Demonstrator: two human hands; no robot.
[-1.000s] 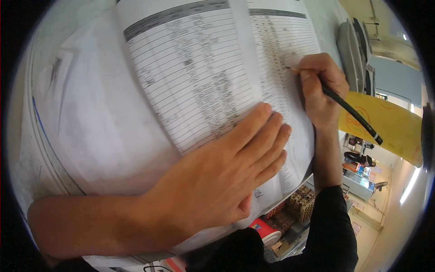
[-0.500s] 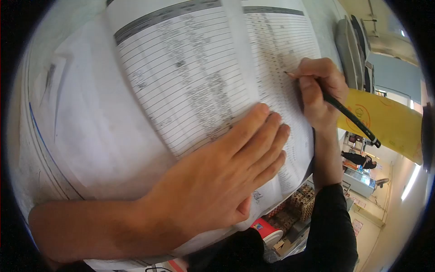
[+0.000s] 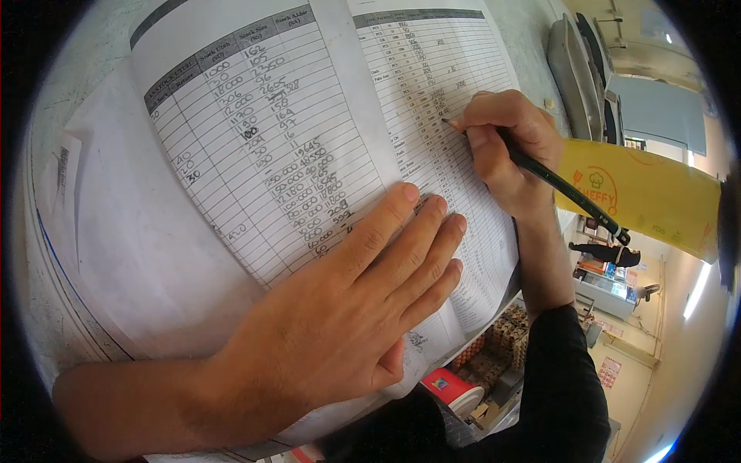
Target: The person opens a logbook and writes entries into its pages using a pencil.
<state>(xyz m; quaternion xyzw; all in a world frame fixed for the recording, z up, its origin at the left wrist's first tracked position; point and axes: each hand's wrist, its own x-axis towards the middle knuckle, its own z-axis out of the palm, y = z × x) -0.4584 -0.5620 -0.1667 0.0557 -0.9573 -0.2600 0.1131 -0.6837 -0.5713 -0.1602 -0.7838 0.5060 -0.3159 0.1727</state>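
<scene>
Two printed table sheets (image 3: 255, 154) lie side by side, the left one with large handwritten numbers. My left hand (image 3: 332, 309) rests flat across their lower part, palm down, fingers stretched out and holding nothing. Over the right-hand sheet (image 3: 432, 77), my right hand (image 3: 513, 150) pinches a dark pencil (image 3: 567, 189). Its sharpened tip is at a column of small handwritten figures, and its back end points down to the right.
Blank-looking white paper (image 3: 154, 255) lies at the left. To the right are a yellow printed packet (image 3: 641, 197) and grey trays (image 3: 575, 81). Below the table edge are a red-and-white container (image 3: 451, 392) and stacked egg trays (image 3: 498, 347). A person (image 3: 606, 253) is in the background.
The sheets and both hands have shifted left in the view, and the writing is sharper. The pencil is still in my right hand; my left hand is still flat.
</scene>
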